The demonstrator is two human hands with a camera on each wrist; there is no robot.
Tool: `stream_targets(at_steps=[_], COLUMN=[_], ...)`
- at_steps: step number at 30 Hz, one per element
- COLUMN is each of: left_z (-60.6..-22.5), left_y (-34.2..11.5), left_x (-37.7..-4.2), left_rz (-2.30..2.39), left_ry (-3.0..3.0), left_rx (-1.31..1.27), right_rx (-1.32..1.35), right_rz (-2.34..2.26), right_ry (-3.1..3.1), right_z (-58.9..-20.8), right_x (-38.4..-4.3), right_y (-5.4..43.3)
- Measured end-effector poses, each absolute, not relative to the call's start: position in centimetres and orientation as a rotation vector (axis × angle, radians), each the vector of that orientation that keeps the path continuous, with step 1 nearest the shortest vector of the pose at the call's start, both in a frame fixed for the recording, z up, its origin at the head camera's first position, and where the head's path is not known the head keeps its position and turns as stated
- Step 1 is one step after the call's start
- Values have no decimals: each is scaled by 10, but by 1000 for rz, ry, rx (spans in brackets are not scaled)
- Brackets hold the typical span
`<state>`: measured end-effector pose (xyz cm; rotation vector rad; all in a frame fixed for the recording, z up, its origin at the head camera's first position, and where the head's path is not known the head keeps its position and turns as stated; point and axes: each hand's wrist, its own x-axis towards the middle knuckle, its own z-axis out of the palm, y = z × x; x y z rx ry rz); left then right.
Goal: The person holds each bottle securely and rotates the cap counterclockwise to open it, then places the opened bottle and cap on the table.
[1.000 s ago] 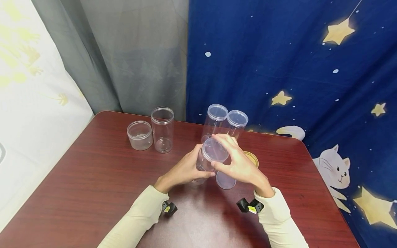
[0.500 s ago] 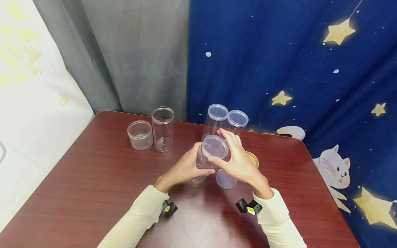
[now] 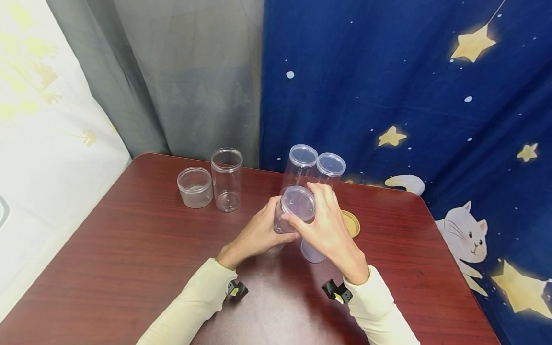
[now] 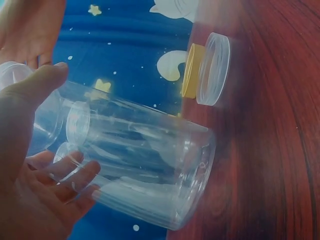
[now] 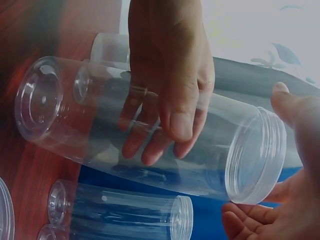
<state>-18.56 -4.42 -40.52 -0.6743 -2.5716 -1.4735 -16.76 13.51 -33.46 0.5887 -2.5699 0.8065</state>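
Observation:
A tall clear plastic jar (image 5: 100, 135) is in my left hand (image 3: 254, 235), whose fingers and thumb wrap its side. Its translucent screw lid (image 3: 299, 201) sits on the mouth, facing up toward the head camera. My right hand (image 3: 329, 225) spans this lid, thumb on the near edge and fingers at the far right edge. Seen from the right wrist, the lid's ridged side lies between the thumb and curled fingers. In the left wrist view the jar's base is close over the tabletop. A loose clear lid (image 3: 311, 252) lies below the right hand, partly covered by it.
Behind the hands stand two lidded clear jars, one (image 3: 303, 155) left of the other (image 3: 331, 165). A gold lid (image 3: 352, 224) lies right of the hands. At the back left are a tall lidless jar (image 3: 227, 184) and a short wide one (image 3: 195, 189).
My right hand has turned around the lid, its thumb sliding left along the near edge and its wrist shifting left. My left hand keeps its grip, nearly still. The other jars have not moved.

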Motion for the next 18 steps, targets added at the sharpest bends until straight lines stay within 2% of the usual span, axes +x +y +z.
stream_targets(at_steps=[18], left_z=[-406], left_y=[-44], left_x=[-184], left_rz=[-1444], left_ry=[-2564], left_rx=[-663], right_rx=[646], right_rz=[817], right_ry=[-2594], right_z=[-332], right_x=[-167], right_y=[137])
